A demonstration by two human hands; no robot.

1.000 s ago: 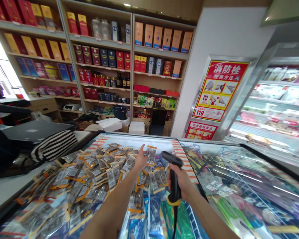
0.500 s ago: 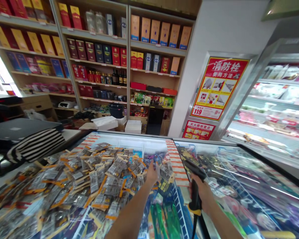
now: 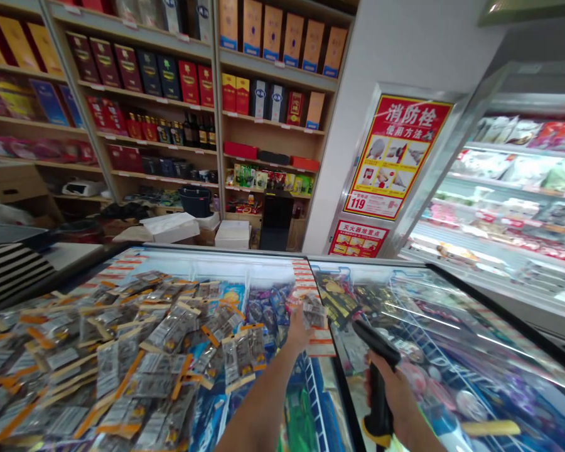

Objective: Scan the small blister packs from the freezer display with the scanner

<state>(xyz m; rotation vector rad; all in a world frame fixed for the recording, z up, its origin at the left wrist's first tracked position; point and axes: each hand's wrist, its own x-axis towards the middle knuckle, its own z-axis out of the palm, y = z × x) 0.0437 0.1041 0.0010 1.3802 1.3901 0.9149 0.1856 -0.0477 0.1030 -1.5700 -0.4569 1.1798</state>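
My left hand [image 3: 299, 328] reaches out over the freezer's glass lid, fingers closed at the edge of a small clear snack packet [image 3: 314, 314]. The packet is over the orange-and-white striped label strip [image 3: 317, 347]. In my right hand [image 3: 390, 383] is a black barcode scanner [image 3: 378, 342] with a yellow part low on its handle, its head tilted toward the packet. Left of my left arm, a wide heap of similar clear packets [image 3: 162, 376] with orange or cream strips covers the lid. My fingertips are blurred.
Frozen goods lie under the glass, including blue-purple packs [image 3: 268, 311] and black-gold bags [image 3: 334, 298]. A dark lid frame [image 3: 341, 370] runs between my arms. Behind stand white cartons [image 3: 233, 234] and shelves of boxes [image 3: 268, 116]. A striped bag [image 3: 9, 270] is at left.
The view has shifted right and closer. My left hand and the packet have moved right onto the striped strip. The scanner stays in my right hand, slightly lower in view.
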